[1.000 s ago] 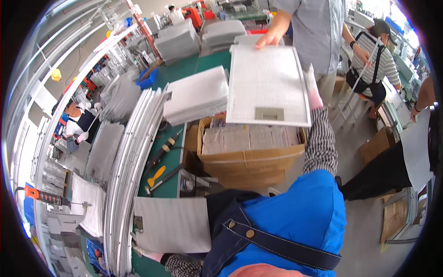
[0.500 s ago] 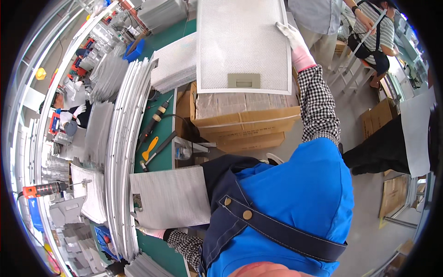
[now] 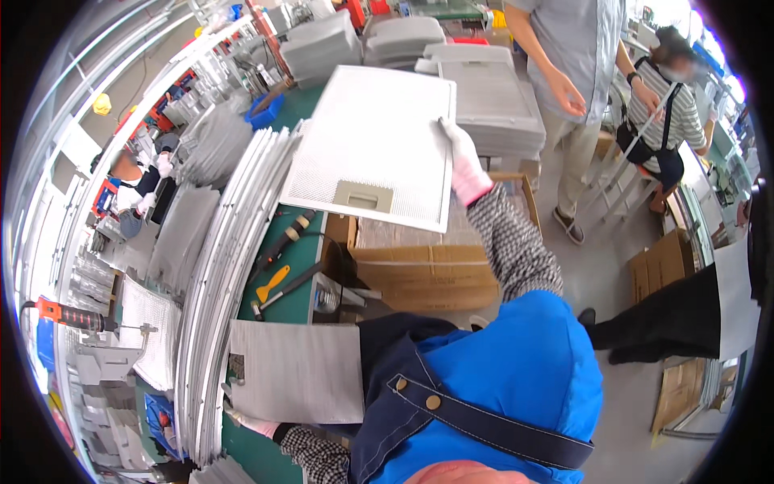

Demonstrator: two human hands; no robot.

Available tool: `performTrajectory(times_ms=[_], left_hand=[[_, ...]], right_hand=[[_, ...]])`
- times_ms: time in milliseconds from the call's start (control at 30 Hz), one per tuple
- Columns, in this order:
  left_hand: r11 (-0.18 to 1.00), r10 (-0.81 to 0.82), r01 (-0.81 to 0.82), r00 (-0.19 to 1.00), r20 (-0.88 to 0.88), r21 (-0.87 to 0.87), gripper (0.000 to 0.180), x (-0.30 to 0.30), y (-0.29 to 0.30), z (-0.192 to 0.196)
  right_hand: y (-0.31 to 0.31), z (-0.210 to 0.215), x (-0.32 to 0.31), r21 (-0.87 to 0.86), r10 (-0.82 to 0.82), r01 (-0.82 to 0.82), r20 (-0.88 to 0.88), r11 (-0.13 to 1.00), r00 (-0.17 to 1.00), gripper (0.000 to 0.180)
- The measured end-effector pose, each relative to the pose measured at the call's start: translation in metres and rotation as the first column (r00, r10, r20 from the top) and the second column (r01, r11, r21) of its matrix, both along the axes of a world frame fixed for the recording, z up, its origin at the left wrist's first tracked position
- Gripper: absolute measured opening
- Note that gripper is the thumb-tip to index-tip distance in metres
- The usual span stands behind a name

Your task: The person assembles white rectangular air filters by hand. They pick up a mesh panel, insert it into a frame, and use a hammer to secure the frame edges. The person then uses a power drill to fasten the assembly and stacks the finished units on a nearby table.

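Note:
My right hand point(image 3: 468, 164), in a white and pink glove, grips the right edge of a large framed mesh filter panel point(image 3: 375, 141). The panel is silver-white, held tilted in the air, with a beige recessed handle near its lower edge. At the lower left my left hand point(image 3: 256, 423), also gloved, holds the lower left edge of a smaller grey metal sheet point(image 3: 298, 371). This sheet lies between the table edge and my lap, with a cut-out at its left end. Some of the left fingers are hidden by it.
An open carton point(image 3: 427, 274) of wrapped goods stands beyond my lap. On the green table point(image 3: 242, 444) lie a power screwdriver point(image 3: 286, 242), a yellow scraper point(image 3: 272, 284) and a hammer point(image 3: 282, 297). Long metal strips point(image 3: 218, 298) run alongside. Panels are stacked point(image 3: 492, 105) behind; a co-worker point(image 3: 568, 73) stands there.
My right hand has carried the framed panel left and tilted it, uncovering the stacked panels behind. My view has shifted. The left hand stays at the smaller sheet.

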State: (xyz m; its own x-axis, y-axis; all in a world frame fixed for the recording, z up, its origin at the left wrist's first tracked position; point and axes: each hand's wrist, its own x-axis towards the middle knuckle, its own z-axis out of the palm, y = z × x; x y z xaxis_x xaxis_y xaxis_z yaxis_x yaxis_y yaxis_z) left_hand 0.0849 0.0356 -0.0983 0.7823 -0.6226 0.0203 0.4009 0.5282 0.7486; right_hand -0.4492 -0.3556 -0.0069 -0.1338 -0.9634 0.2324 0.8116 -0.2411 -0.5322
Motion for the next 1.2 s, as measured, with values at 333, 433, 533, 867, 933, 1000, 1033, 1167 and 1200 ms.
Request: performTrajectory(times_ms=[333,433,533,867,933,1000,1033,1167,1200], left_hand=[[1.000,0.010,-0.010,1.000,-0.003,0.007,0.069,0.001,-0.001,-0.001],[0.999,0.030,-0.030,0.999,-0.010,0.013,0.069,0.001,0.002,0.000],[0.999,0.044,-0.044,0.999,-0.005,0.032,0.069,-0.001,0.004,0.002],[0.988,0.108,-0.111,0.994,0.032,0.103,0.068,-0.012,0.001,0.010],[0.987,0.115,-0.118,0.993,0.034,0.109,0.068,-0.013,-0.006,0.010],[0.982,0.133,-0.138,0.990,0.042,0.129,0.068,-0.015,-0.007,0.011],[0.980,0.141,-0.146,0.989,0.044,0.138,0.068,-0.017,-0.007,0.011],[0.974,0.149,-0.156,0.987,0.051,0.164,0.068,-0.019,-0.009,0.014],[0.974,0.146,-0.152,0.988,0.050,0.168,0.068,-0.019,-0.011,0.013]], right_hand=[[-0.047,-0.007,0.015,-0.078,0.011,0.010,0.276,0.997,0.961,0.033],[-0.067,0.012,0.018,-0.055,-0.081,0.114,0.417,0.992,0.905,0.033],[-0.103,0.021,0.002,-0.034,-0.057,0.085,0.490,0.996,0.870,0.032],[-0.190,0.012,-0.106,0.300,-0.373,0.348,0.028,0.888,0.928,0.023],[-0.201,-0.001,-0.138,0.243,-0.371,0.358,0.007,0.901,0.929,0.026],[-0.202,-0.008,-0.144,0.287,-0.382,0.372,-0.023,0.883,0.924,0.027],[-0.205,-0.010,-0.147,0.316,-0.393,0.382,-0.029,0.869,0.919,0.027],[-0.211,-0.028,-0.158,0.312,-0.379,0.340,0.072,0.887,0.923,0.027],[-0.213,-0.032,-0.163,0.311,-0.390,0.349,0.077,0.884,0.918,0.027]])
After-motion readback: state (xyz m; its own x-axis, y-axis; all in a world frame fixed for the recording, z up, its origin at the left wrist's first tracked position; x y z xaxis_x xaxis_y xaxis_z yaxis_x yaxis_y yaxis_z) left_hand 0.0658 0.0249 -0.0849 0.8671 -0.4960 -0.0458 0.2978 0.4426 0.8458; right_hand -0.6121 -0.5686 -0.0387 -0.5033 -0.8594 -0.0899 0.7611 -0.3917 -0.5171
